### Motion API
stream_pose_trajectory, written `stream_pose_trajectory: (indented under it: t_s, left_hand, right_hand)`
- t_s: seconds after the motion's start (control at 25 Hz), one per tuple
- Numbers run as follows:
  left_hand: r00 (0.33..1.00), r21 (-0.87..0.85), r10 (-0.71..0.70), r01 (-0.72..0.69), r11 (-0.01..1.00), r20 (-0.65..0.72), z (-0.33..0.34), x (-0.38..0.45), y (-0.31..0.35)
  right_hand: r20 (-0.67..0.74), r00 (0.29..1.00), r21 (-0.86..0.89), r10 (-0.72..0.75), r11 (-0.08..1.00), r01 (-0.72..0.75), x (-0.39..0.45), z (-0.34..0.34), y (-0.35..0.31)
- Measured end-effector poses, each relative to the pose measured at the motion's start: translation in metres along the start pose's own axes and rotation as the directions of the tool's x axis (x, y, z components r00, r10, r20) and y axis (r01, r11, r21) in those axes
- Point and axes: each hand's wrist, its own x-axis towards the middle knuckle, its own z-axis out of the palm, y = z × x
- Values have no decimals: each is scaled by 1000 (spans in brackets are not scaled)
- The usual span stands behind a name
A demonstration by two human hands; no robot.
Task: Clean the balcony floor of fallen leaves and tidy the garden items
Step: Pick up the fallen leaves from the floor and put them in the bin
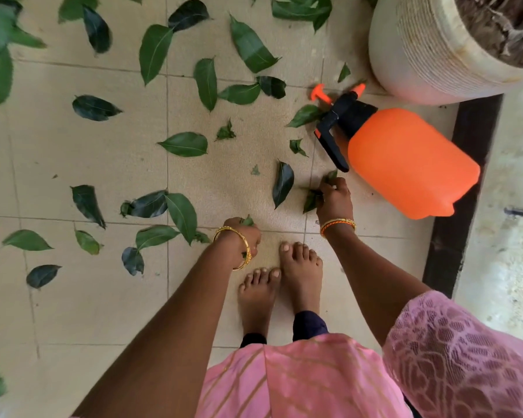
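Gripping leaves in both hands. Right hand (pixel 334 200) pinches a small bunch of leaves (pixel 311 199) low at the floor (pixel 103 297), fingers curled round them; more green shows at the fingertips by the sprayer (pixel 405 161). Left hand (pixel 242 236) is closed in a fist round a wad of leaves, a bit of green poking out on top.

Placement, judged:
- Picked leaves are kept in hand, prob. so that several can be collected per trip instead of one at a time.
- Sprayer lies on its side, nozzle twd. the pot (pixel 420 55), just beside the right hand. Not yet tidied; likely to be stood up later.
- Pot stands at the floor's edge, next to a dark threshold strip (pixel 462 191).
- Loose leaves cover most tiles ahead and to the left, approx. thirty or more. Task looks early-stage.

Pose:
- Person bends fwd. from standing, bare feet (pixel 284 282) together, both arms reaching straight down.
- Right arm extends further, wrist bent down to the floor.
- Left arm is held back near the toes, acting as the store hand.
- Bangles on both wrists.

Next nearest target, est.: dark leaf (pixel 283 184) just left of the right hand.
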Motion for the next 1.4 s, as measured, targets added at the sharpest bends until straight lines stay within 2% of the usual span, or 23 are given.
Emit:
stream_pose_trajectory:
  t_s: [0.04, 0.08, 0.12, 0.16, 0.2, 0.24, 0.28, 0.32, 0.36, 0.44, 0.56, 0.6, 0.68, 0.72, 0.76, 0.8, 0.88, 0.92, 1.04, 1.08, 1.28, 1.4]
  left_hand:
    - [1000, -67, 20, -22, 998, -18, -6, 10, 1]
    - [1000, -141, 7, -8, 990, -11, -9, 15, 2]
    - [1000, -196, 8, -10, 980, -11, -10, 16, 3]
    - [1000, -200, 25, -27, 979, -12, -11, 15, 2]
    - [999, -165, 53, -53, 985, -2, -10, 10, 0]
    - [995, -130, 97, -101, 986, -35, -8, 4, -1]
    - [985, -112, 153, -162, 980, -79, -6, -5, 0]
    - [973, -87, 203, -213, 973, -107, -4, -13, 1]
    - [962, -71, 243, -253, 965, -125, 0, -17, -2]
    - [951, -10, 281, -285, 959, -130, 9, -32, -3]
    - [941, -7, 299, -304, 953, -156, 18, -38, -6]
    - [935, 27, 303, -303, 952, -185, 17, -36, -7]
    - [932, 70, 268, -259, 963, -244, 13, -29, -10]
    - [935, 60, 240, -232, 971, -262, 11, -25, -11]
    - [935, 29, 220, -221, 975, -277, 9, -19, -10]
    - [932, -3, 204, -215, 977, -299, 9, -15, -9]
    - [915, 12, 206, -215, 977, -348, 8, -9, -6]
    - [900, 43, 237, -238, 970, -367, 7, -6, -4]
    - [872, 89, 292, -279, 956, -393, 6, 3, 0]
    - [869, 102, 297, -280, 955, -395, 6, 7, 0]
    - [868, 75, 269, -262, 962, -418, -6, 38, 1]
    - [871, 59, 262, -262, 963, -416, -13, 44, 1]
  right_hand:
    - [-13, 1000, 8, 6, 1000, -6, 5, 39, 27]
    - [-54, 998, 57, -45, 997, 48, 14, 57, 38]
    - [-24, 1000, 144, 18, 990, -15, 14, 35, 23]
    - [-135, 991, 151, 18, 989, 2, 18, -3, 0]
    - [-111, 990, 175, 81, 983, -60, 29, -29, -20]
    - [-199, 978, 15, 55, 998, -53, 30, -38, -33]
    - [-125, 992, 52, 4, 999, 3, 21, -40, -48]
    - [-99, 995, 173, 20, 985, -3, 14, -49, -56]
    - [-39, 999, 224, 7, 974, 2, 6, -57, -61]
    - [105, 993, 284, -51, 959, 19, -23, -56, -81]
    - [258, 961, 353, -97, 935, -1, -61, -54, -105]
    - [308, 944, 408, -116, 913, -21, -62, -58, -109]
    - [454, 885, 535, -106, 827, -175, -60, -64, -113]
    - [481, 874, 562, -72, 790, -244, -59, -65, -113]
    - [448, 894, 584, -3, 759, -290, -57, -66, -110]
    - [358, 929, 598, 93, 741, -305, -50, -66, -106]
    - [127, 959, 578, 253, 767, -279, -23, -61, -89]
    - [79, 958, 530, 277, 802, -276, -6, -59, -81]
    - [166, 944, 329, 287, 886, -327, 42, -46, -61]
    - [154, 943, 289, 296, 899, -329, 54, -41, -61]
    - [-31, 904, 249, 425, 880, -405, 76, -10, -91]
    - [-107, 911, 211, 399, 904, -372, 78, 2, -101]
